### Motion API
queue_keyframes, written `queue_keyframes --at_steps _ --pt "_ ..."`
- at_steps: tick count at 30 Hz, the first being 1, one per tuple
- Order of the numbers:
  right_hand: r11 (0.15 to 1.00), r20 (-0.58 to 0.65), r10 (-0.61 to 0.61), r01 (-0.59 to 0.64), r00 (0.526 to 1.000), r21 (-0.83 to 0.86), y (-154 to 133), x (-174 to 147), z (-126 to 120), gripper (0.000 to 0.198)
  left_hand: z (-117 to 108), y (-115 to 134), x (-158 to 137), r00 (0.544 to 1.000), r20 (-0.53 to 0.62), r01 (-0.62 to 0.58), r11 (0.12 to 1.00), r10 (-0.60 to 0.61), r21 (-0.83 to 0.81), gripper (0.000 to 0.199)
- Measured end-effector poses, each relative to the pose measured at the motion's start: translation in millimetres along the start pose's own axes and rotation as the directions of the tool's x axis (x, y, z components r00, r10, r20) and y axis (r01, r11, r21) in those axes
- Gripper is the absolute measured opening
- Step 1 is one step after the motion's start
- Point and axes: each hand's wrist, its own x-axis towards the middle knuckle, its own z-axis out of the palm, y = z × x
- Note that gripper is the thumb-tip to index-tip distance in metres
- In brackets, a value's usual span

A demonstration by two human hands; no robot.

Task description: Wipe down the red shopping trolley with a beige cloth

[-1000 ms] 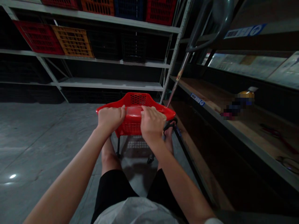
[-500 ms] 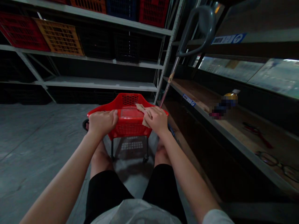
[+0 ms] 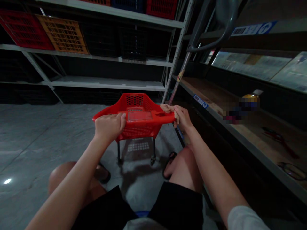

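A red plastic shopping cart (image 3: 158,118) stands in front of me on dark legs with casters. My left hand (image 3: 109,126) is wrapped round the left part of its handle bar. At the bar's right end, my right hand (image 3: 183,118) is closed on a crumpled beige cloth (image 3: 167,108), which lies against the red plastic. Part of the cloth hangs below my fingers. A clear panel (image 3: 139,116) is set in the middle of the handle, between my hands.
White shelving (image 3: 107,83) at the back carries a red crate (image 3: 26,30), a yellow crate (image 3: 63,34) and several dark ones. Along the right, a wooden shelf (image 3: 216,105) holds a blurred bottle (image 3: 249,99), a red-handled tool (image 3: 280,139) and glasses (image 3: 291,170). A grey-handled pole (image 3: 181,75) leans there.
My right hand has slid with the cloth to the right end of the handle. My left hand keeps its grip. My knees have spread apart, and the view has shifted slightly.
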Motion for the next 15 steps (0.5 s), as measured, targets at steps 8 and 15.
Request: queue_keyframes --at_steps 8,15 --pt "0.927 -0.039 -0.089 0.068 0.995 -0.368 -36 -1 14 0.043 -19 -3 21 0.942 0.250 -0.234 0.972 0.225 0.005 0.060" --pt "0.891 -0.003 -0.245 0.224 0.970 -0.396 -125 -37 110 0.040 -19 34 11 0.978 0.176 -0.127 0.990 0.115 0.059 0.051"
